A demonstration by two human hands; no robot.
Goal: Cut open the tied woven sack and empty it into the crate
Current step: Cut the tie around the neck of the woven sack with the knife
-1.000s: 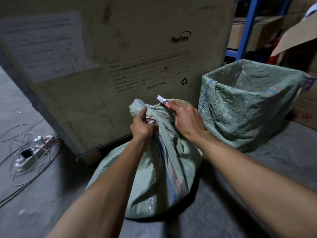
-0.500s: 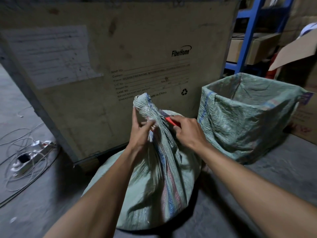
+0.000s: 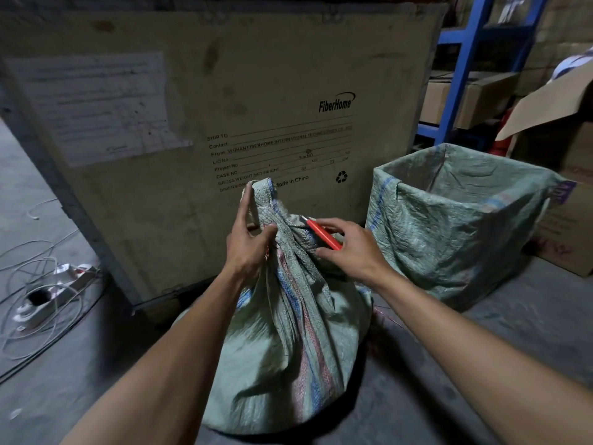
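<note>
While left hand (image 3: 248, 245) pinches the gathered neck of the woven sack (image 3: 288, 342) upright, keep it taut. Right hand (image 3: 349, 248), just right of the neck, holds the red cutter (image 3: 322, 234), tip at the tie; cut away from left fingers. Lined crate (image 3: 459, 226) stands right of both hands.

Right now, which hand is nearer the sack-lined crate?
Right. The right hand, holding the red cutter, is beside the crate; the left hand grips the sack neck farther away.

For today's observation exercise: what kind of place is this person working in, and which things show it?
Probably a warehouse or storeroom: a big shipping crate with a freight label, blue metal racking holding cardboard boxes, and a bare concrete floor.
</note>
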